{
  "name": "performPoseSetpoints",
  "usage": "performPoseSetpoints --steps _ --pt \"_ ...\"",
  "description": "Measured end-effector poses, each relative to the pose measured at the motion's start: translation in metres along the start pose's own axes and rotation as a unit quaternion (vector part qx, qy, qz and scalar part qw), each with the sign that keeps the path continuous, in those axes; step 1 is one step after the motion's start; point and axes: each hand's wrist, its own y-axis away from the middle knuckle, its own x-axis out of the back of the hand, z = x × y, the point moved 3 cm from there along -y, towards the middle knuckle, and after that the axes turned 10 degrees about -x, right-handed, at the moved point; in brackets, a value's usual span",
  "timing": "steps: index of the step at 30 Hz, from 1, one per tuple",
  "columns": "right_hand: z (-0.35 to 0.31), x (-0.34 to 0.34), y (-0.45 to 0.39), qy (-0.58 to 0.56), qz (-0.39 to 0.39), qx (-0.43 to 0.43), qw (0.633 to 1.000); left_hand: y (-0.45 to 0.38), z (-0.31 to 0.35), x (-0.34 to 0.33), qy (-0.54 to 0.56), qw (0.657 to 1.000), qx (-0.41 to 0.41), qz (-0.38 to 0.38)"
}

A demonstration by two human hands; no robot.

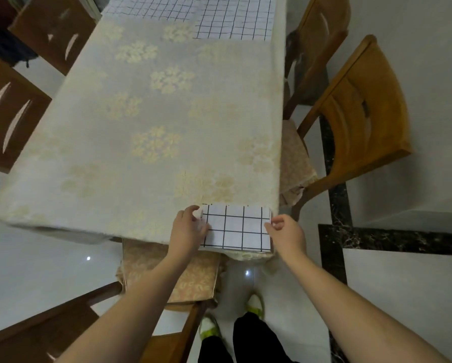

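Observation:
A folded white cloth with a dark grid pattern lies at the near right corner of the table, which is covered by a cream floral tablecloth. My left hand rests at the cloth's left edge, its fingers curled over that side. At the cloth's right edge, my right hand has thumb and fingers curled close to the upper right corner. Whether either hand truly pinches the fabric is hard to make out.
More grid-pattern cloth lies spread at the table's far end. Wooden chairs stand on the right, on the left and close in front of me with a cushion. My feet show on the white tiled floor.

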Motion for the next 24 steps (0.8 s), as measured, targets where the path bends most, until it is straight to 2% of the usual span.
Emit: performPoseSetpoints --steps 2,3,5,7,9,11,17,24 --pt "-0.005 0.003 0.003 0.042 0.075 0.052 0.995 0.002 0.005 -0.001 -0.088 0.989 -0.115 0.039" --pt "-0.008 0.002 0.005 0.062 0.102 0.096 0.988 0.004 0.01 -0.004 -0.129 0.972 -0.188 0.047" --pt "-0.017 -0.008 0.01 0.112 0.118 0.197 0.967 0.01 0.018 -0.015 -0.19 0.93 -0.314 0.025" --pt "-0.024 -0.027 0.016 0.172 0.105 0.273 0.941 0.015 0.019 -0.028 -0.222 0.899 -0.377 -0.013" --pt "-0.028 -0.046 0.02 0.23 0.099 0.312 0.917 0.016 0.014 -0.038 -0.241 0.892 -0.382 -0.037" --pt "-0.03 -0.061 0.02 0.277 0.077 0.313 0.905 0.016 0.01 -0.042 -0.249 0.899 -0.355 -0.062" --pt "-0.018 -0.08 0.01 0.349 0.032 0.297 0.888 0.008 -0.002 -0.049 -0.267 0.905 -0.304 -0.129" --pt "-0.014 -0.083 0.005 0.379 0.038 0.281 0.881 0.005 -0.008 -0.052 -0.275 0.912 -0.271 -0.139"
